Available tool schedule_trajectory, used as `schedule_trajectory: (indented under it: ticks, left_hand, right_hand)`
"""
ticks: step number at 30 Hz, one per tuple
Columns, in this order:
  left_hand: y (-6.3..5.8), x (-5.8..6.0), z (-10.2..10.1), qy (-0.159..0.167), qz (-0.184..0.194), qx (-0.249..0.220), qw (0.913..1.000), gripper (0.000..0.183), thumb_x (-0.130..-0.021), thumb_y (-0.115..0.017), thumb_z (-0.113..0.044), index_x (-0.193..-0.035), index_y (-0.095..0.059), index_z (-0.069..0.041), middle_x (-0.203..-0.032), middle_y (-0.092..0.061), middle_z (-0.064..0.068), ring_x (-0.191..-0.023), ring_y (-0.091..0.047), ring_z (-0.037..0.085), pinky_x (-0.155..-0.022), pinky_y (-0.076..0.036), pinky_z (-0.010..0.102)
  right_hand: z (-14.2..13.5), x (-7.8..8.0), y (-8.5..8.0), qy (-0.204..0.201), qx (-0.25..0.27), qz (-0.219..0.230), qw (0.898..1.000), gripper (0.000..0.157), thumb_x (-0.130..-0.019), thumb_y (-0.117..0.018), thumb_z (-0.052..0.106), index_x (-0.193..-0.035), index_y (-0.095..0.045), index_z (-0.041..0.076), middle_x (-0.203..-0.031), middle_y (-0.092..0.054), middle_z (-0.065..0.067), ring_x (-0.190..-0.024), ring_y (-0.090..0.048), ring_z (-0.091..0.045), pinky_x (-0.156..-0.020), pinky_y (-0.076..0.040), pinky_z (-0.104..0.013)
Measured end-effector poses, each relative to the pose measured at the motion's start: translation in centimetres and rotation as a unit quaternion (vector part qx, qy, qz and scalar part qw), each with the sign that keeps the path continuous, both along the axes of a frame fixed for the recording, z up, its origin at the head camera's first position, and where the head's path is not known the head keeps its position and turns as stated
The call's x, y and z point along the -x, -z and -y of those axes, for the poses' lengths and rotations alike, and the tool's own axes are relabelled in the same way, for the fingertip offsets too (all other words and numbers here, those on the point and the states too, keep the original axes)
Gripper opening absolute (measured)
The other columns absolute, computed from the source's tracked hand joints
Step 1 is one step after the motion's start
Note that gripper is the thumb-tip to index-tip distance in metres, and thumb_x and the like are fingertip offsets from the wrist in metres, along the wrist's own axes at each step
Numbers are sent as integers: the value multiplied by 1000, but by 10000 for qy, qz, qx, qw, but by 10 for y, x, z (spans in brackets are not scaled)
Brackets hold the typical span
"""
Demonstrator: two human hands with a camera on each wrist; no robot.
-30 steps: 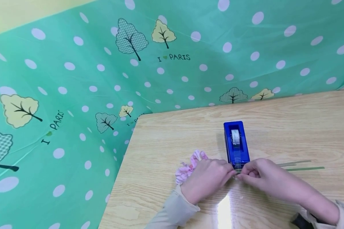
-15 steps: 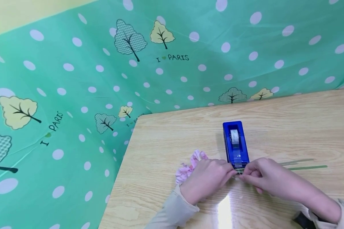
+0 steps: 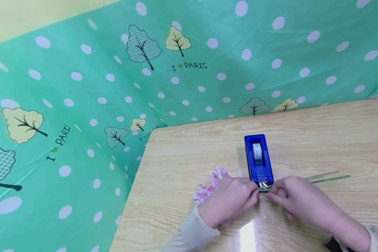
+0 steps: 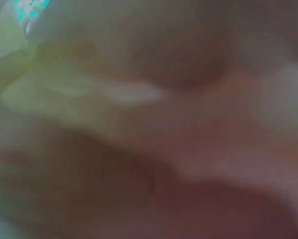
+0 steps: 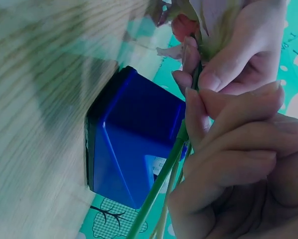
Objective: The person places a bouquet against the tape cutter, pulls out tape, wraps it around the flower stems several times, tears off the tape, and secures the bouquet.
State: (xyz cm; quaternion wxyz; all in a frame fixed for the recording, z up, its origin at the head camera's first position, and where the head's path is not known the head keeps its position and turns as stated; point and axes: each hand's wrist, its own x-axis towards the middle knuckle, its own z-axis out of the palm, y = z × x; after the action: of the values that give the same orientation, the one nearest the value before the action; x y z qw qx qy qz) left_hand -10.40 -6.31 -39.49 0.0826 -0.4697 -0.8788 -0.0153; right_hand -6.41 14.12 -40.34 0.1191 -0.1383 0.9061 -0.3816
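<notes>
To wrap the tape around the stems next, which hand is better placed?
Probably the right hand: it is close to the tape, while the left hand pinches the stems near the flowers.

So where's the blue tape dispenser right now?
In the head view, the blue tape dispenser sits on the wooden table, right of centre, just beyond the left grip and right grip, with pink flowers to its left.

Tape dispenser (image 5: 129, 144): smooth plastic, glossy. Tape (image 3: 257, 151): clear film, shiny. Flowers (image 3: 203, 194): cloth-like, matt. Stems (image 5: 156, 188): smooth, plastic-looking. Tabletop (image 3: 176, 154): wood-grained, glossy (mirrors light). Backdrop (image 3: 182, 87): creased cloth.
</notes>
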Motion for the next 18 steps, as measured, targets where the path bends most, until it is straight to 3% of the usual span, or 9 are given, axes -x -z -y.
schedule_trajectory:
  ticks: [7,14,18]
  left_hand:
    - [1,0,1,-1,73,-18,10000,22,-101,-56,-29,-83,-67,-23,-72,-59,-16,-56,-45,-4,-51,-32,8]
    - [0,-3,3,-63,275,147,9995,22,-103,-53,-31,-96,-73,-23,-82,-68,-14,-65,-59,-3,-61,-44,8]
    - [-1,-2,2,-47,189,203,9996,23,-104,-53,-32,-95,-72,-24,-81,-68,-15,-64,-57,-3,-60,-42,8]
  right_hand:
    - [6,-6,0,364,-462,-183,9981,8,-92,-70,23,-88,-70,16,-41,-44,13,-35,-43,-6,-42,-36,-23]
    - [15,-7,0,683,-1045,-1008,9870,8,-85,-77,22,-78,-72,20,-57,-54,13,-44,-39,-4,-42,-32,-23]
    - [12,-8,-4,664,-944,-846,9897,6,-86,-77,23,-81,-74,20,-52,-52,13,-40,-39,-4,-44,-33,-23]
